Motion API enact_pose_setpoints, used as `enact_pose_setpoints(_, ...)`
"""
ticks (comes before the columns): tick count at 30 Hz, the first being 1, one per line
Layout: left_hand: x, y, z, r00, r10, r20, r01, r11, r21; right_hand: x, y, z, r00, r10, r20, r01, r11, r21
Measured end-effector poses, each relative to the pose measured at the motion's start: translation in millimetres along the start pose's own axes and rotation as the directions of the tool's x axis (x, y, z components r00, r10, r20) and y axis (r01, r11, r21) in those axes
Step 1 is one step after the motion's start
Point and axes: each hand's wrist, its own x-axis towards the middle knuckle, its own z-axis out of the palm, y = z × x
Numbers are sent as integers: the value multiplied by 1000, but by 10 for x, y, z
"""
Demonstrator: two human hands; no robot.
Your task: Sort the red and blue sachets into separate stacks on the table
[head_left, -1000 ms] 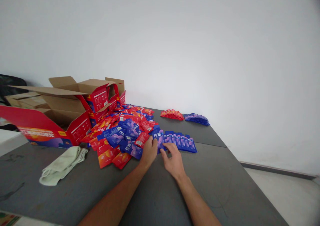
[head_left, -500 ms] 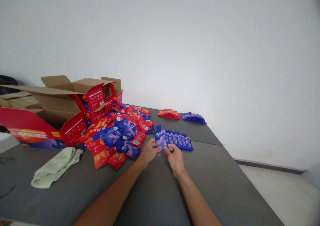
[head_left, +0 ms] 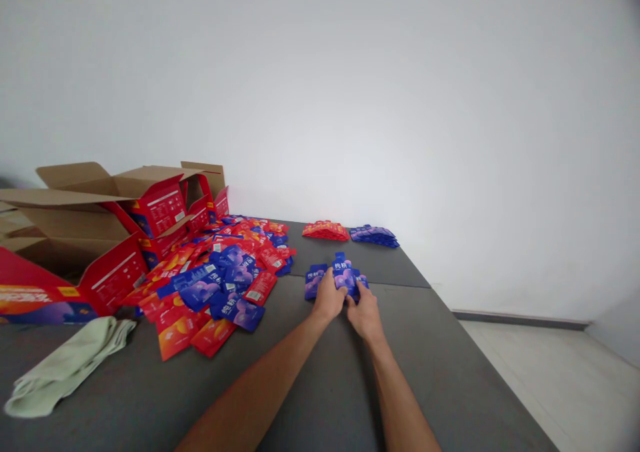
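Blue pouch (head_left: 343,275) with pale lettering, head view: held between the person's two hands above the dark grey table (head_left: 325,399), cap end pointing away from the body. Left hand (head_left: 329,297) closed on its lower left part, thumb across the front; right hand (head_left: 364,313) pinched at its lower right corner, the fingers behind partly hidden. Hands close together, forearms converging from the near edge. More blue pouches (head_left: 314,283) lie just behind and to either side of the held one, partly covered by it and by the hands; count not readable. Further back, near the wall (head_left: 400,105), two neat stacks side by side: red pouches (head_left: 325,231) on the left, a blue stack (head_left: 374,236) on the right. To the left of the hands, well apart from those stacks, a loose mixed heap (head_left: 240,262) of red and blue pouches, some showing barcodes. Beyond its left side, open red cardboard boxes (head_left: 163,207), flaps up. Folded pale green cloth (head_left: 75,365) on the table in front of the boxes, near the left edge of view.
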Motion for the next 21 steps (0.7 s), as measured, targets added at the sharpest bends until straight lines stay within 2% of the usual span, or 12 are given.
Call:
enact_pose_setpoints(2, 14, 41, 133, 999, 48, -5, -47, 990, 132, 38, 92, -61, 999, 27, 27, -26, 998, -56)
enact_pose_setpoints(5, -5, 70, 252, 984, 158, 87, -176, 944, 280, 74, 179, -134, 995, 84, 50, -78, 991, -109)
enact_pose_setpoints(8, -41, 80, 280, 952, 219, 215, -293, 859, 419, 83, 228, -162, 985, 169, 43, -161, 977, -139)
enact_pose_setpoints(12, -84, 95, 257, 931, 217, 295, -358, 712, 604, 72, 280, -148, 971, 240, 4, -237, 959, -158)
enact_pose_setpoints(15, -120, 95, 268, 916, 253, 310, -399, 650, 647, 61, 316, -128, 966, 257, -20, -257, 954, -152)
enact_pose_setpoints(21, -186, 18, 362, 928, 231, 291, -370, 646, 668, 41, 371, -89, 938, 346, 23, -338, 926, -165)
